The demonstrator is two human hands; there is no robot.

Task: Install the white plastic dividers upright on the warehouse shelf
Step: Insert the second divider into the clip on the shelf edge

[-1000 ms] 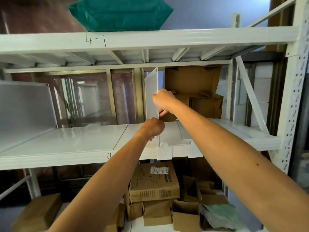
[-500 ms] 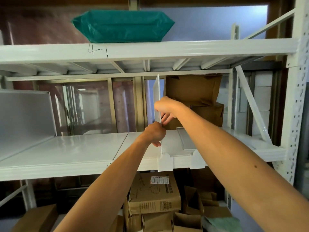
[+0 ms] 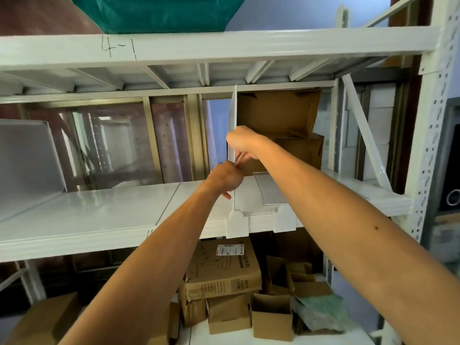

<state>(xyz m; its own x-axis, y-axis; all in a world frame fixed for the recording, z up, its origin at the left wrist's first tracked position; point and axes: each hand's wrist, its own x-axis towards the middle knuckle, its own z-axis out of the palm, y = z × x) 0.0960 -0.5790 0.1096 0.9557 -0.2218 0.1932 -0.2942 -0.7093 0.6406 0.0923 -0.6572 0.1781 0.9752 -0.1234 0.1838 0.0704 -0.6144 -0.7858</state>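
Note:
A white plastic divider stands upright, edge-on to me, on the white shelf. Its front clip hangs over the shelf's front lip. My right hand grips the divider's front edge about halfway up. My left hand holds the same edge just below it, fingers curled. A second divider lies flat on the shelf to the right, with its clip over the lip. Another divider stands at the far left of the shelf.
Brown cardboard boxes sit at the back of the shelf, right of the held divider. The upper shelf beam marked "4-1" carries a green bag. Several cartons are stacked on the floor below. A perforated upright stands at right.
The divider has turned from showing its face to standing edge-on and upright. Both hands stayed on its front edge. My view has moved closer and tilted up.

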